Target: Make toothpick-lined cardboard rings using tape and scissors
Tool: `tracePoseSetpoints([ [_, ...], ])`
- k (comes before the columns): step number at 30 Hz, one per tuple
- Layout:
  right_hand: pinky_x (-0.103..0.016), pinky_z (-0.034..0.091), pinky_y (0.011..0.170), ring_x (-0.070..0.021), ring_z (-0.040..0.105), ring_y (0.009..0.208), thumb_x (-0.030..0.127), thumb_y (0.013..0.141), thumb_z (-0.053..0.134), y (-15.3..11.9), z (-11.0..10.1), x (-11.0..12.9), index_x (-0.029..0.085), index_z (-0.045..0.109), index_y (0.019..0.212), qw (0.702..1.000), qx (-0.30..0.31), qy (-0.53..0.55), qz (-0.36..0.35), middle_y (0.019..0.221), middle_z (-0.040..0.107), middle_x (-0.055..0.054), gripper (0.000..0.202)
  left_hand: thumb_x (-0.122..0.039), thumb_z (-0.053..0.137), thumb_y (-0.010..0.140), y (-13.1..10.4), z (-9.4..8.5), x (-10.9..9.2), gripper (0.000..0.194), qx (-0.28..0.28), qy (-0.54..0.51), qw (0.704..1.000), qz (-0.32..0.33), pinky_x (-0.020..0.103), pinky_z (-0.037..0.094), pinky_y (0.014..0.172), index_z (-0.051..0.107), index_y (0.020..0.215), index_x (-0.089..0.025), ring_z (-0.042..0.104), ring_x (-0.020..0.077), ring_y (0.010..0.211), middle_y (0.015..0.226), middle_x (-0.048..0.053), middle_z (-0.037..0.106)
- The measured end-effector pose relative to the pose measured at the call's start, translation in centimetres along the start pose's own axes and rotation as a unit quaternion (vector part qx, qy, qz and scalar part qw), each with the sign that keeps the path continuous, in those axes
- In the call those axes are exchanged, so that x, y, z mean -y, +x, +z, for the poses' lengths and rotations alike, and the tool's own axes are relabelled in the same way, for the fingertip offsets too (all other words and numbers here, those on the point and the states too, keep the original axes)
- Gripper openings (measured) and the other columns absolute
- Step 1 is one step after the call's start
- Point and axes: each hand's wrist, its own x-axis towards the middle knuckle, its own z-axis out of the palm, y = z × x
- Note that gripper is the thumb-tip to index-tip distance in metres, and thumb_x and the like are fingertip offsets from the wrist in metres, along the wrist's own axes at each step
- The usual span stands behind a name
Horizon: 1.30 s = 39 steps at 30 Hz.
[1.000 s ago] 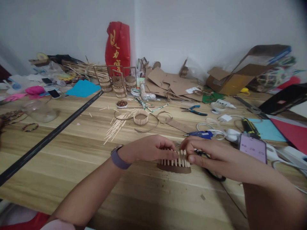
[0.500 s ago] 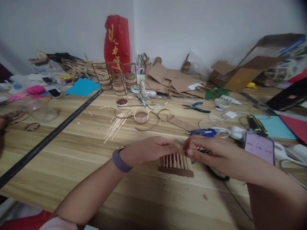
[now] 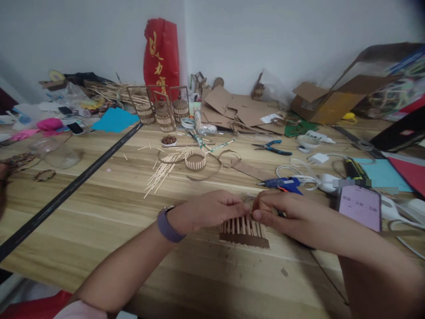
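Note:
Low over the table I see a small stick basket [image 3: 245, 240], light upright sticks with a brown cardboard band along its near edge. My left hand [image 3: 217, 210], with a purple watch band at the wrist, is closed on its top left side. At the top right, my right hand [image 3: 277, 210] pinches with thumb and forefinger at the basket's upper rim. The fingertips of both hands nearly meet. Whatever lies between them is hidden. Black-handled scissors appear partly beneath my right hand, mostly covered.
A round stick ring [image 3: 195, 160] lies beyond my hands, with loose sticks [image 3: 162, 173] beside it. To the right are a blue glue gun [image 3: 282, 184], pliers [image 3: 272, 147] and a phone [image 3: 359, 208] showing a timer. Finished lidded baskets [image 3: 165, 117] stand at the back. Another person's hand is at the far left.
Both hands stay on the stick basket, their fingertips shifting slightly at its top rim. My right hand has moved a little, covering more of the scissors. The phone timer has advanced one second.

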Motion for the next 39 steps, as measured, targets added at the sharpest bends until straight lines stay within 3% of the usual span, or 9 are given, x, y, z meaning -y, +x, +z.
tracePoseSetpoints([
  [10,-0.030,0.037,0.057,-0.0152,0.048,0.061,0.068,0.091,0.032,0.22,0.08,0.11,0.021,0.048,0.064,1.000,-0.018,-0.013,0.006,0.065,0.051,0.000,0.057,-0.056,0.050,0.090,0.09,0.10,0.49,0.047,-0.012,-0.008,1.000,0.011,0.023,0.028,0.054,0.049,0.064,-0.017,0.030,0.0102,0.058,0.060,-0.006,0.032],
  [16,-0.028,0.034,0.054,-0.0143,0.048,0.061,0.067,0.091,0.037,0.37,0.39,-0.22,0.020,0.052,0.065,1.000,-0.027,-0.006,0.002,0.064,0.054,0.000,0.056,-0.050,0.048,0.093,0.13,0.16,0.26,0.043,-0.018,0.003,1.000,0.001,0.022,0.030,0.055,0.054,0.068,-0.016,0.032,0.0103,0.060,0.061,-0.005,0.035],
  [30,-0.027,0.033,0.052,-0.0136,0.047,0.057,0.062,0.092,0.040,0.39,0.58,-0.30,0.020,0.054,0.065,0.999,-0.034,-0.024,0.007,0.062,0.053,0.001,0.052,-0.053,0.048,0.093,-0.08,0.09,0.03,0.045,-0.025,0.009,1.000,-0.002,0.023,0.029,0.056,0.056,0.069,-0.016,0.032,0.0103,0.060,0.062,-0.005,0.035],
  [35,-0.028,0.036,0.055,-0.0154,0.051,0.061,0.062,0.092,0.036,0.48,0.49,-0.10,0.021,0.051,0.064,0.998,-0.033,-0.045,0.019,0.065,0.057,-0.002,0.052,-0.062,0.058,0.084,-0.16,-0.12,-0.04,0.048,-0.002,0.004,1.000,0.006,0.024,0.028,0.056,0.060,0.072,-0.015,0.035,0.0104,0.062,0.063,-0.005,0.039],
  [39,-0.030,0.039,0.059,-0.0171,0.054,0.065,0.063,0.093,0.036,0.31,0.24,-0.12,0.021,0.054,0.068,0.999,-0.041,-0.029,0.001,0.070,0.060,-0.003,0.053,-0.054,0.058,0.086,-0.20,-0.35,0.22,0.040,0.007,0.007,1.000,0.018,0.023,0.030,0.056,0.062,0.079,-0.015,0.039,0.0100,0.062,0.066,-0.004,0.046],
])
